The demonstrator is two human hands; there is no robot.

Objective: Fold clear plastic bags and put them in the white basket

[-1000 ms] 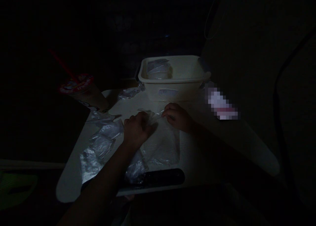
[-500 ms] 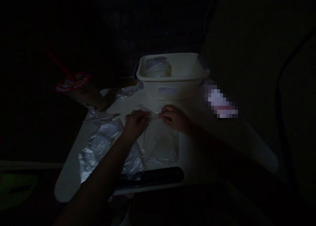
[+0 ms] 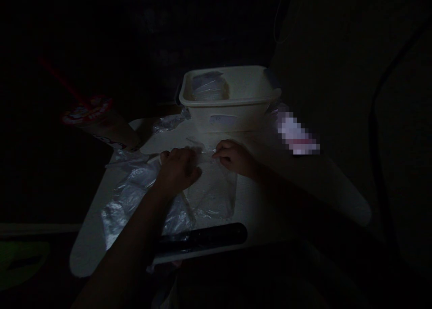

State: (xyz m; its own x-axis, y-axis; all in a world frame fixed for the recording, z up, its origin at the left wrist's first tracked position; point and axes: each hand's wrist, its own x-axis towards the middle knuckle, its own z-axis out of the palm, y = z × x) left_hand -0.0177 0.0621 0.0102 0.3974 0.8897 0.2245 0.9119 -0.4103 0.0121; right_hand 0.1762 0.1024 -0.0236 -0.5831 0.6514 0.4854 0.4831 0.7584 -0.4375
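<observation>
In a darkened room, a clear bag (image 3: 214, 189) lay flat near the middle of a pale bench (image 3: 86, 255), a tub (image 3: 232, 102) at 12 o'clock from it and a lidded cup (image 3: 108, 129) at 10. At 1 o'clock, the person's right hand (image 3: 235, 158) pinched the bag's upper edge, its grip narrowed to thumb and forefinger. The left hand (image 3: 176, 171), at 10, kept its grip half-curled, thumb apart; whether it held film could not be told. Uneven pulling could split the bag, and the left forearm (image 3: 135, 237), crossing loose plastic (image 3: 116, 216) at 9, might drag it askew.
</observation>
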